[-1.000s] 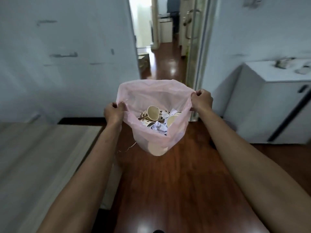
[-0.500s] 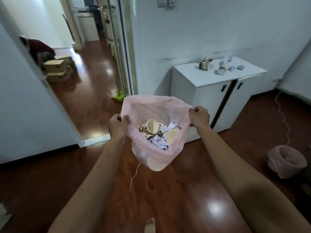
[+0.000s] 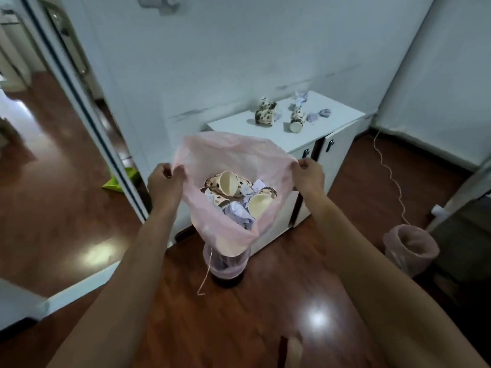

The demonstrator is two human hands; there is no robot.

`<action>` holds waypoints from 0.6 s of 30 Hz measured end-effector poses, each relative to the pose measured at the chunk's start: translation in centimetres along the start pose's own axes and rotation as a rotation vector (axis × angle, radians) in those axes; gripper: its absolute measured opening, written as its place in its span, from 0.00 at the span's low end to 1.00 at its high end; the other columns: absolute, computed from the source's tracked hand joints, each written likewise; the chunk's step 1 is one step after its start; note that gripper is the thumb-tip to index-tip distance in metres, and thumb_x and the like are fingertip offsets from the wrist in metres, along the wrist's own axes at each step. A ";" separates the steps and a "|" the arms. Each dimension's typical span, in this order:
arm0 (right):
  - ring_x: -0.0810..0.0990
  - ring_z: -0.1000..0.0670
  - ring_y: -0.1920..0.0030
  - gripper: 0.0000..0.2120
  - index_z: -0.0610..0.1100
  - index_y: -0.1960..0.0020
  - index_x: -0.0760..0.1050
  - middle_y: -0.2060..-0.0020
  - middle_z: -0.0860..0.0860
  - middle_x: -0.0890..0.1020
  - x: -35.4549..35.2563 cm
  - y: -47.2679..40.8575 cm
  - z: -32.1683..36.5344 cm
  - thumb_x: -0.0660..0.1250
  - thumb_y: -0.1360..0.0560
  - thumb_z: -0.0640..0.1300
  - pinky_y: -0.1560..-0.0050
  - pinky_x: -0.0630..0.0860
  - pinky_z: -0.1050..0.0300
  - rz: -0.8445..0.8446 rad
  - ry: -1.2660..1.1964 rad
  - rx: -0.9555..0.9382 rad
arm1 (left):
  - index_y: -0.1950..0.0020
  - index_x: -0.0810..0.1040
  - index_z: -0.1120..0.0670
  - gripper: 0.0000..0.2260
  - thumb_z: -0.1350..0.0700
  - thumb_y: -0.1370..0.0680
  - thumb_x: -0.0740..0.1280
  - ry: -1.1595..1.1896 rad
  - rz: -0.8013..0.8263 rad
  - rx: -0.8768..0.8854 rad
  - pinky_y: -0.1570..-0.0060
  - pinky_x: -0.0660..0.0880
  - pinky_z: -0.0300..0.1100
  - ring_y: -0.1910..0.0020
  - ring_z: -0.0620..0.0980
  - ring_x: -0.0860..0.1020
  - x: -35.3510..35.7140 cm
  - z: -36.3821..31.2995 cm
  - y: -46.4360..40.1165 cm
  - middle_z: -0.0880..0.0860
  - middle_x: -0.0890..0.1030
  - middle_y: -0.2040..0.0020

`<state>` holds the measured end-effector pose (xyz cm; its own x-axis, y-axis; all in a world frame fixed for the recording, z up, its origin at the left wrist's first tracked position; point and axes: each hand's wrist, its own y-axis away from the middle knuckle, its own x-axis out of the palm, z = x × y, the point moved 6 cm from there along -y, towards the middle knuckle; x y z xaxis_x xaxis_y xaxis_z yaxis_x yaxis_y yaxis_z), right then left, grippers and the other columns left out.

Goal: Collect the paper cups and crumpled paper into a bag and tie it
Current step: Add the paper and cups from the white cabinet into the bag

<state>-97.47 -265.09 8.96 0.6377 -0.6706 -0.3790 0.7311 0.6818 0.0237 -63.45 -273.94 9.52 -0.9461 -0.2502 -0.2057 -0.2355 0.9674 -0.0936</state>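
I hold a thin pink plastic bag [image 3: 228,152] open in mid-air. My left hand [image 3: 163,181] pinches its left rim and my right hand [image 3: 309,176] pinches its right rim. Inside lie several spotted paper cups [image 3: 228,183] and crumpled white paper [image 3: 239,211]. Ahead, on a white cabinet [image 3: 313,136], a spotted cup [image 3: 265,112] stands tilted, another cup [image 3: 297,122] lies on its side, and crumpled paper balls [image 3: 317,115] sit beside them.
A small bin lined with pink plastic [image 3: 225,266] stands on the wood floor under the bag. A second pink-lined bin [image 3: 411,248] is at the right. A thin cord [image 3: 390,176] trails across the floor. A doorway with a green object [image 3: 119,179] opens left.
The view has swung right from the doorway toward the white cabinet, which now appears closer. Both hands keep the same hold on the bag's rim.
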 end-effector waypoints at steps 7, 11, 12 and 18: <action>0.80 0.47 0.61 0.06 0.44 0.60 0.74 0.65 0.51 0.79 1.8 -15.4 5.5 0.61 0.25 0.43 0.52 0.82 0.49 0.050 -0.077 -0.095 | 0.56 0.79 0.61 0.09 0.56 0.32 0.67 0.104 -0.062 -0.006 0.65 0.75 0.40 0.62 0.53 0.80 10.2 -5.8 -8.9 0.57 0.83 0.58; 0.82 0.44 0.56 0.07 0.46 0.63 0.73 0.66 0.52 0.79 2.2 -23.6 9.4 0.62 0.26 0.43 0.51 0.81 0.46 0.103 -0.094 -0.184 | 0.59 0.80 0.61 0.11 0.56 0.36 0.67 0.102 -0.132 0.000 0.61 0.80 0.50 0.60 0.55 0.82 15.2 -9.7 -13.4 0.59 0.85 0.56; 0.82 0.45 0.57 0.06 0.45 0.62 0.74 0.66 0.52 0.79 2.3 -25.5 10.1 0.62 0.27 0.44 0.52 0.82 0.45 0.111 -0.109 -0.196 | 0.60 0.80 0.61 0.10 0.57 0.37 0.67 0.113 -0.146 0.013 0.62 0.79 0.50 0.62 0.54 0.82 16.5 -10.4 -14.5 0.59 0.85 0.57; 0.83 0.45 0.61 0.06 0.42 0.58 0.76 0.64 0.50 0.80 4.8 -35.0 7.7 0.63 0.27 0.44 0.61 0.84 0.47 0.227 -0.021 -0.159 | 0.56 0.81 0.60 0.14 0.51 0.35 0.66 0.065 -0.191 -0.020 0.59 0.78 0.46 0.61 0.54 0.80 24.1 -8.8 -19.1 0.57 0.83 0.59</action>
<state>-118.10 -294.42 13.43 0.7868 -0.5006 -0.3610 0.5232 0.8513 -0.0403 -83.73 -298.10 14.95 -0.8962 -0.4264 -0.1228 -0.4154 0.9035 -0.1057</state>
